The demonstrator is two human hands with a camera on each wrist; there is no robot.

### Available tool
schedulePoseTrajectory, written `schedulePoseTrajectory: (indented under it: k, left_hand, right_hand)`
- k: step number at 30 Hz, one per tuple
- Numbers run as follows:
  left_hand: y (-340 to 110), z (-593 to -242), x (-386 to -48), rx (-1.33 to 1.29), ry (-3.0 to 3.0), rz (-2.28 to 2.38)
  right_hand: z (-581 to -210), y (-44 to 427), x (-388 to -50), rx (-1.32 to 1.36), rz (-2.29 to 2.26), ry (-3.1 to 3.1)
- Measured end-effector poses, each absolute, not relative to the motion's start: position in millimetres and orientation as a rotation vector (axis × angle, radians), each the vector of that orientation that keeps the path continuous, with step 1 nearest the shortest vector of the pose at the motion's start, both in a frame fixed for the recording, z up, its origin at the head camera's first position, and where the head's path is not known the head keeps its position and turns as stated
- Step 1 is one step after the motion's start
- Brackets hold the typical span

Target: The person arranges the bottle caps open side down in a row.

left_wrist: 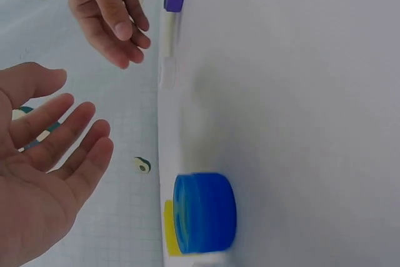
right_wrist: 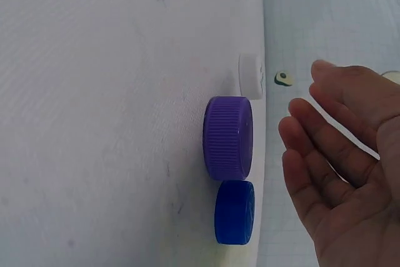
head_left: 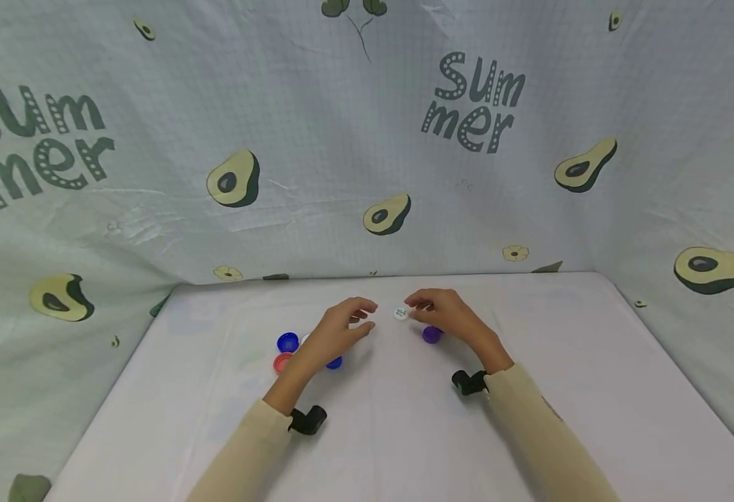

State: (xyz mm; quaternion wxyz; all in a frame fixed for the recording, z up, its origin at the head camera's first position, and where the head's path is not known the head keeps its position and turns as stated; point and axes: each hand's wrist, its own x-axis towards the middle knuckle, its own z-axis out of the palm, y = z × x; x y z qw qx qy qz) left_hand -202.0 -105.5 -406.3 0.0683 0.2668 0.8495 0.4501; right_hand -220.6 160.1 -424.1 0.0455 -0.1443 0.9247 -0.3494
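My left hand (head_left: 337,335) hovers with relaxed fingers above several bottle caps, holding none. A blue cap (head_left: 288,342) and a red cap (head_left: 282,362) lie left of it; another blue cap (head_left: 334,363) shows below the palm. A white cap (head_left: 304,339) is mostly hidden by this hand. A yellow cap (left_wrist: 169,228) peeks out in the left wrist view. With fingers gently bent, my right hand (head_left: 448,314) is held beside a printed white cap (head_left: 401,314). A purple cap (head_left: 431,335) lies below this hand. In the right wrist view a blue cap (right_wrist: 235,212) stands beside the purple one.
All the caps lie on a white table (head_left: 398,425). Behind the table's far edge hangs a pale cloth (head_left: 316,230) printed with avocados and lettering. A black wrist camera (head_left: 308,420) is strapped on the left arm, another black camera (head_left: 468,383) on the right.
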Motion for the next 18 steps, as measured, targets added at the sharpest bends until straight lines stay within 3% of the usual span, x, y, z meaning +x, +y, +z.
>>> schedulePoseTrajectory:
  k: [18]
  left_hand:
    - [-69.3, -421.9, -236.8, 0.630, 2.522, 1.332]
  right_hand:
    - [-433.1, 159.7, -241.1, -0.359, -1.055, 2.712]
